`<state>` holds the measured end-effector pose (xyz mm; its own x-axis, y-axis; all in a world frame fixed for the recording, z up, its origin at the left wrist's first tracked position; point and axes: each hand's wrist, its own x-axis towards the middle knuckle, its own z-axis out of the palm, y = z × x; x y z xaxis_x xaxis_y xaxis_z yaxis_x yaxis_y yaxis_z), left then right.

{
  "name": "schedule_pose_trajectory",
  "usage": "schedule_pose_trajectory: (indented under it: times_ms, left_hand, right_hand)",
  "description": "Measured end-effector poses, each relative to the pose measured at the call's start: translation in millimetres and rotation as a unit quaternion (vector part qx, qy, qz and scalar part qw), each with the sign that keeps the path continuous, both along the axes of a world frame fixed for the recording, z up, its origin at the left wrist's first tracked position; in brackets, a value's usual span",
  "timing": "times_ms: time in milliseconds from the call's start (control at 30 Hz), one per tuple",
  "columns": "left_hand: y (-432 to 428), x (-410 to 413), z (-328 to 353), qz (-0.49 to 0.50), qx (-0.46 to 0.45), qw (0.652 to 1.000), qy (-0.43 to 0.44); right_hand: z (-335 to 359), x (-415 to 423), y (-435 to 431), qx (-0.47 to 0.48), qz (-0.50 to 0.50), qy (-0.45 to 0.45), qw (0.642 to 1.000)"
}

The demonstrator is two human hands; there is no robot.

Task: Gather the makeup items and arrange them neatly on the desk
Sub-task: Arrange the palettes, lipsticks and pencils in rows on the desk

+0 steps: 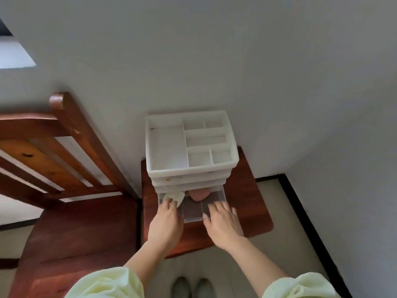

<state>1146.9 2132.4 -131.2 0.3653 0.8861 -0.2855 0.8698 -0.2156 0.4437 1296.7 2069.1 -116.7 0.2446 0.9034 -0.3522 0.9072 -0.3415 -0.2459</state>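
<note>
Makeup organizer (191, 171): white plastic, with an open tray of several compartments on top and drawers under it. It stands on a small brown wooden surface (250, 190), close to the grey wall, and a wooden chair (81, 222) is just beside this surface on the left.
Drawer (193, 220): the lowest one, of clear plastic, is pulled out toward the person. The makeup items lie in it, at the back part.
Right hand (223, 222): lies palm down on the front right part of the drawer. The fingers (216, 208) are nearly straight and a little apart, and they clamp nothing that I can see.
Left hand (166, 220): reaches into the left side of the drawer, palm down. The fingers (169, 204) are close together and their tips touch the white puff. I cannot tell if the thumb is under the puff.
Pink sponge (197, 195): rounded, in the middle back of the drawer, partly under the organizer body, between the two hands and apart from both.
White puff (177, 197): flat and round, in the back left corner of the drawer, just beside the sponge.
</note>
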Motion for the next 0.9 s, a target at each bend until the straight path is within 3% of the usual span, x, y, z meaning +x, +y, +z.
schedule_pose_trajectory:
  times_ms: [200,367,700,900]
  left_hand:
    - [22.5,12.1,-45.5,0.024,0.002,0.999,-0.049]
    - [28.8,19.5,-50.4,0.017,0.026,1.0,0.004]
    - [43.8,8.4,-62.1,-0.098,0.076,0.984,0.124]
    - [43.2,1.5,-64.1,-0.169,0.079,0.967,0.174]
  right_hand:
    - [-36.9,-0.6,43.4,-0.02,-0.115,0.008,0.993]
    - [-57.8,0.3,67.1,-0.06,-0.144,0.024,0.987]
    - [-57.1,11.4,75.9,-0.076,-0.117,-0.014,0.99]
    - [-49.7,10.4,78.8,-0.133,-0.081,-0.055,0.986]
